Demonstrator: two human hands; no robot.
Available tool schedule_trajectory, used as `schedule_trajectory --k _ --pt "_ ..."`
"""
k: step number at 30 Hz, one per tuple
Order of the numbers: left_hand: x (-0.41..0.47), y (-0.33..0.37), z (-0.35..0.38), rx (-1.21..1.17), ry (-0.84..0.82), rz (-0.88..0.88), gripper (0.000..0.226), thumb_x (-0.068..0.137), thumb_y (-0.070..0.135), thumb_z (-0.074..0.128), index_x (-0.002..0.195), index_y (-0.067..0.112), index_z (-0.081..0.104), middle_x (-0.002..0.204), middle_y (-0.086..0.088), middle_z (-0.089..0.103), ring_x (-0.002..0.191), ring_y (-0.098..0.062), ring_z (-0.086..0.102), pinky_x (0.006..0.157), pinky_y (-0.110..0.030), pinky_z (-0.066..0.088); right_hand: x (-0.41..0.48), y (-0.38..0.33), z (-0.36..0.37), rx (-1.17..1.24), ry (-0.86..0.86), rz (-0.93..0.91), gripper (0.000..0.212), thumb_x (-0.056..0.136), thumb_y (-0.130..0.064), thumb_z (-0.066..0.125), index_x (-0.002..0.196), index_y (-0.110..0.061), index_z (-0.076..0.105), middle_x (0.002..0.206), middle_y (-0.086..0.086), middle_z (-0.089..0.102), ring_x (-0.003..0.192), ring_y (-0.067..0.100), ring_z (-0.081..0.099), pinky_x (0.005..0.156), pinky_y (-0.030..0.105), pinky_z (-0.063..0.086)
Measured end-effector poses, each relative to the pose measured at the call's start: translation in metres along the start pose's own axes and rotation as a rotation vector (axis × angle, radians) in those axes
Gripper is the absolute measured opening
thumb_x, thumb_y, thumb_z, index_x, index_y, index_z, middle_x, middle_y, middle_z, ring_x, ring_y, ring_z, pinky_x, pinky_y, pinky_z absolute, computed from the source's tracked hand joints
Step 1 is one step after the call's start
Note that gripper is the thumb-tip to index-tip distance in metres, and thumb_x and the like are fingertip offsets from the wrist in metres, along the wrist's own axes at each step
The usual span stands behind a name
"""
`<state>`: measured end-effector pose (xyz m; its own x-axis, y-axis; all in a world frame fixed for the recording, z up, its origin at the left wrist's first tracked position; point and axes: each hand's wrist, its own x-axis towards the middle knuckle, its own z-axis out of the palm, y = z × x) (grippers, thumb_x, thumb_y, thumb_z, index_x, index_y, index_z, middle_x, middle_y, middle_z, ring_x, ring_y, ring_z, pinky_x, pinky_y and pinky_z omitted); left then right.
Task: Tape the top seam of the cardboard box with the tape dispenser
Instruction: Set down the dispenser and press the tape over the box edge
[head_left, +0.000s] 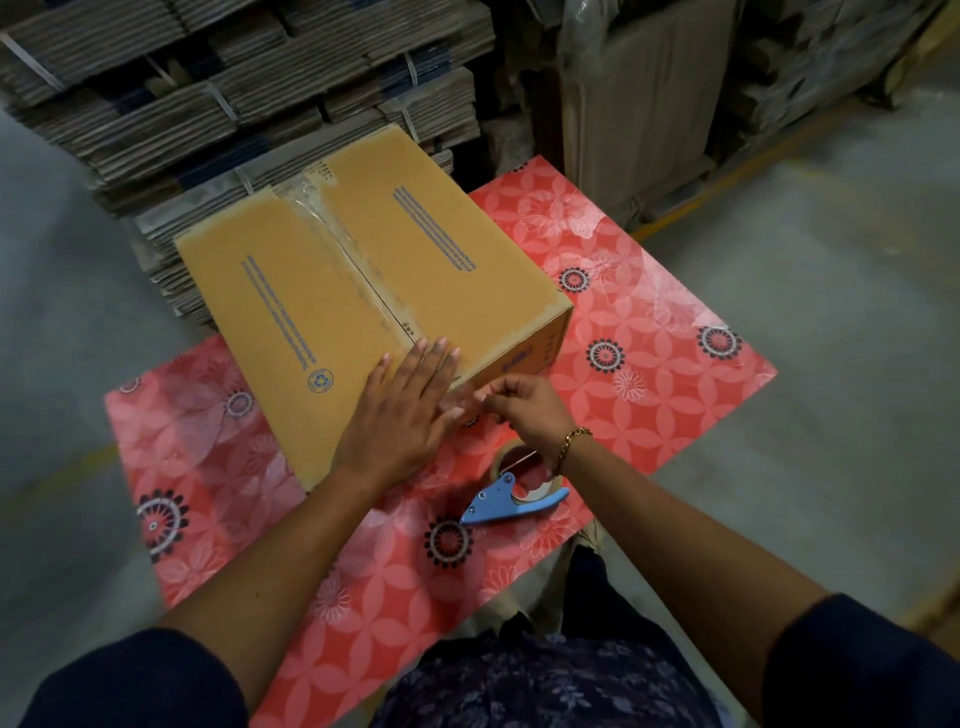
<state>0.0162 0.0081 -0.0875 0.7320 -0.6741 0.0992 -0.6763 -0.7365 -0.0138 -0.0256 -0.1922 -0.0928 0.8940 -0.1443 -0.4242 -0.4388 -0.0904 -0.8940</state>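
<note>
A closed brown cardboard box (311, 291) lies on a red flowered mat, and a strip of clear tape (353, 265) runs along its top seam. My left hand (405, 410) rests flat, fingers together, on the box's near edge over the seam. My right hand (519, 405) is just off the near corner, fingertips pinched on the clear tape end at the box edge. The blue tape dispenser (511, 491) with its roll lies on the mat below my right wrist, held by neither hand.
The red flowered mat (649, 322) covers a low surface on a grey concrete floor (831, 364). Strapped bundles of flattened cartons (234, 93) are stacked right behind the box. More wrapped cardboard (649, 93) stands at the back right.
</note>
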Motion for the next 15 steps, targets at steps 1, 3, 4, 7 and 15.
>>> schedule_trajectory --k 1,3,4,7,15 --pt "-0.002 0.0 0.0 0.012 0.024 0.038 0.061 0.103 0.046 0.042 0.157 0.021 0.03 0.167 -0.003 0.029 0.152 -0.022 0.032 0.119 -0.052 0.031 0.002 0.001 0.0 -0.019 -0.001 -0.002 0.009 0.089 -0.013 0.073 0.08 -0.013 0.074 0.066 -0.006 0.069 0.049 -0.006 0.058 0.056 0.016 0.046" --pt "-0.005 -0.001 0.001 0.025 0.09 0.111 0.046 0.103 0.039 0.047 0.146 0.021 0.045 0.16 -0.006 0.042 0.144 -0.026 0.045 0.114 -0.052 0.037 0.006 0.003 0.002 -0.048 0.0 -0.006 0.016 0.089 -0.016 0.074 0.073 -0.022 0.073 0.066 -0.008 0.071 0.051 -0.007 0.059 0.059 0.019 0.047" --pt "-0.006 -0.002 0.001 0.012 0.118 0.128 0.039 0.103 0.034 0.05 0.14 0.023 0.048 0.155 -0.008 0.048 0.139 -0.029 0.049 0.112 -0.053 0.039 0.007 0.004 0.003 -0.063 0.005 -0.004 0.018 0.088 -0.018 0.075 0.072 -0.024 0.072 0.066 -0.009 0.071 0.051 -0.006 0.059 0.06 0.02 0.047" --pt "-0.007 -0.003 -0.001 -0.041 0.127 0.136 0.04 0.099 0.026 0.054 0.137 0.028 0.046 0.14 -0.011 0.057 0.132 -0.031 0.053 0.11 -0.054 0.039 0.008 0.003 0.004 -0.071 0.02 -0.018 0.018 0.089 -0.02 0.075 0.071 -0.024 0.071 0.062 -0.011 0.068 0.047 -0.006 0.055 0.055 0.016 0.045" --pt "-0.006 -0.001 -0.006 -0.055 0.166 0.136 0.037 0.089 0.017 0.06 0.124 0.027 0.052 0.127 -0.012 0.061 0.126 -0.032 0.056 0.103 -0.052 0.045 0.013 0.004 0.007 -0.152 0.039 -0.024 0.021 0.09 -0.025 0.073 0.07 -0.024 0.067 0.055 -0.009 0.059 0.037 -0.003 0.043 0.047 0.02 0.036"
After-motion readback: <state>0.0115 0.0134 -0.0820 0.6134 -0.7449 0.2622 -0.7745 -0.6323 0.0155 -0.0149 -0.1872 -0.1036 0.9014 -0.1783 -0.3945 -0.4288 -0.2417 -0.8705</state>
